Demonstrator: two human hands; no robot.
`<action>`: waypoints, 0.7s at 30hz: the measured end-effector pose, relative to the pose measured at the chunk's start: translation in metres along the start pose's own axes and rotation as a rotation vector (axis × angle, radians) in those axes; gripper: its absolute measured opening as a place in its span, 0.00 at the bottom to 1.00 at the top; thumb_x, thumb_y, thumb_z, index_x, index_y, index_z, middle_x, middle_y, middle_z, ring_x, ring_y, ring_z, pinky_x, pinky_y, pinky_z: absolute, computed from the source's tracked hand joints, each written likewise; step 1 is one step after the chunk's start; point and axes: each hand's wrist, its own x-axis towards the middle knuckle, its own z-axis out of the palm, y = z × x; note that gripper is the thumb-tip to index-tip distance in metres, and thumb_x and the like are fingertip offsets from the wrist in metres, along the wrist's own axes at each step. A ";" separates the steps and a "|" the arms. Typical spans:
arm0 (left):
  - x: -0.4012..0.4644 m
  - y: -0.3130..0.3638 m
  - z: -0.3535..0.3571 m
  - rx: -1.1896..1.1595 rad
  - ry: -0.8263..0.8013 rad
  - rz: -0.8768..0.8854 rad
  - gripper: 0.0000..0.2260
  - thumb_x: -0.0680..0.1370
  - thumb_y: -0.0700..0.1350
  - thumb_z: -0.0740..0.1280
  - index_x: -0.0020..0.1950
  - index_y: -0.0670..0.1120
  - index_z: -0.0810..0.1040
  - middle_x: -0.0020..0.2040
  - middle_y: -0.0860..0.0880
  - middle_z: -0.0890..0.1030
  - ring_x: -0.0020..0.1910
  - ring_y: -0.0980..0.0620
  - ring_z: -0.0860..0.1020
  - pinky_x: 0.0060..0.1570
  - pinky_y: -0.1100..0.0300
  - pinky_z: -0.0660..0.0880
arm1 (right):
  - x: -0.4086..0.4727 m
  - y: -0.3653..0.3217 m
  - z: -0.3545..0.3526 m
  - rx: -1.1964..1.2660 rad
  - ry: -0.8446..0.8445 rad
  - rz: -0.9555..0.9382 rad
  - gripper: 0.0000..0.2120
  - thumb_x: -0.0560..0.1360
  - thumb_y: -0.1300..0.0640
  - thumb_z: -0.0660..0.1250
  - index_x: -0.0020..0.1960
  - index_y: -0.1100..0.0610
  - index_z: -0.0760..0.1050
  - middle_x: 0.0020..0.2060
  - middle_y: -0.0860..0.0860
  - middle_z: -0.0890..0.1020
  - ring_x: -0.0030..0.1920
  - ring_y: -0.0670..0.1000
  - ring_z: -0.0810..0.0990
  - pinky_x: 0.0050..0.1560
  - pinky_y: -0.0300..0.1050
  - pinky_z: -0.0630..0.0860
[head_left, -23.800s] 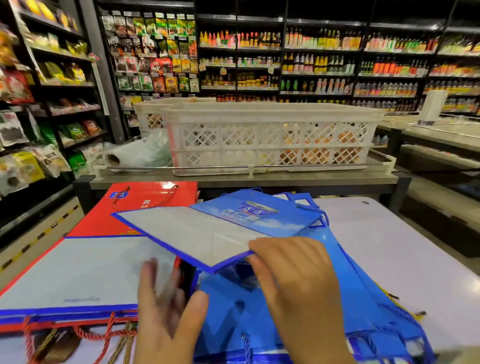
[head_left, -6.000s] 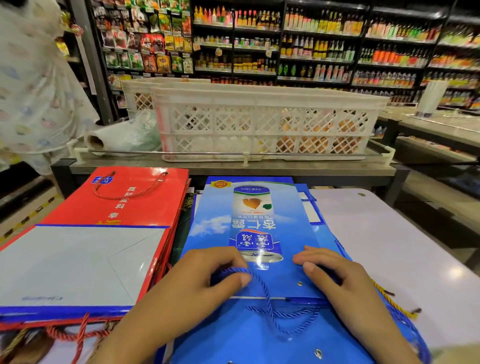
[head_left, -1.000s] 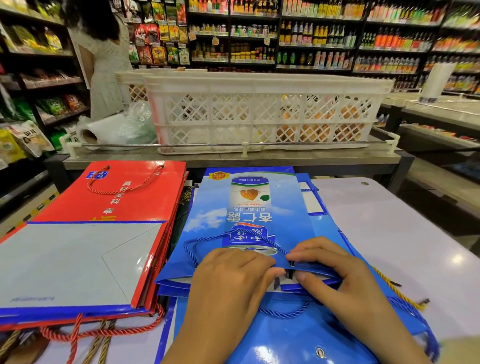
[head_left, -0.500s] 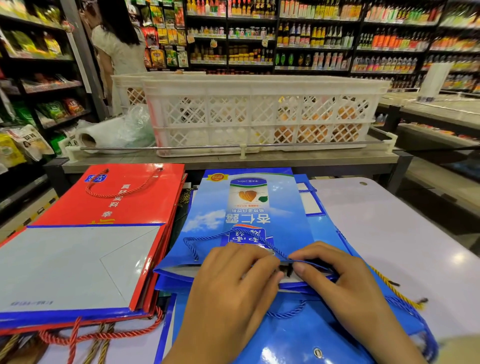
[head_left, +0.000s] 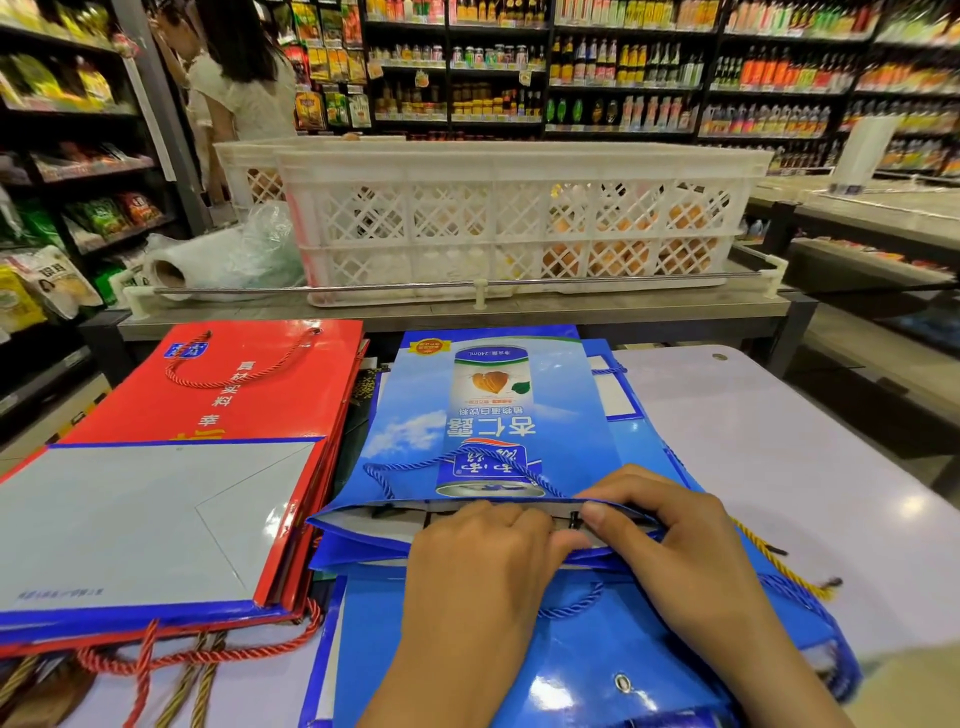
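A flat blue paper gift bag (head_left: 488, 415) printed with a drink can lies on top of a pile of blue bags (head_left: 587, 660) on a pale table (head_left: 789, 467). Its mouth faces me and gapes slightly. My left hand (head_left: 478, 566) has its fingers curled into the bag's mouth, holding the lower edge. My right hand (head_left: 670, 530) pinches the bag's upper rim with the thumb on top, beside a small black cord end. The blue rope handle (head_left: 415, 465) loops over the bag's printed face.
A stack of red gift bags (head_left: 228, 395) with rope handles lies to the left, a grey-white panel (head_left: 140, 514) on top. Behind stands a white lattice crate (head_left: 519, 218) on a shelf with a plastic bag roll (head_left: 197, 265). A person (head_left: 244, 88) stands by the shelves at back left.
The bag's mouth has opened a little wider, with my left fingers further inside and my right hand holding the rim. The person at back left has moved slightly right.
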 end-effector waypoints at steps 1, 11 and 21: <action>0.000 0.002 0.001 0.001 -0.002 -0.018 0.22 0.76 0.59 0.57 0.29 0.51 0.79 0.26 0.54 0.76 0.25 0.54 0.75 0.23 0.63 0.66 | 0.000 0.000 0.000 0.005 -0.004 -0.009 0.10 0.74 0.67 0.68 0.38 0.55 0.81 0.36 0.46 0.82 0.42 0.46 0.81 0.42 0.29 0.71; -0.002 0.005 0.002 -0.157 -0.079 -0.021 0.10 0.74 0.50 0.61 0.38 0.52 0.79 0.36 0.57 0.79 0.36 0.55 0.77 0.38 0.63 0.69 | -0.002 0.004 0.000 0.061 -0.027 -0.006 0.12 0.75 0.64 0.68 0.43 0.47 0.80 0.38 0.44 0.82 0.44 0.44 0.81 0.44 0.29 0.72; -0.003 0.004 0.003 -0.274 -0.082 -0.048 0.09 0.74 0.50 0.62 0.35 0.50 0.75 0.34 0.55 0.76 0.35 0.56 0.72 0.37 0.66 0.65 | -0.002 0.012 0.002 0.015 -0.107 -0.040 0.09 0.78 0.57 0.64 0.49 0.48 0.82 0.42 0.44 0.82 0.47 0.45 0.81 0.46 0.30 0.72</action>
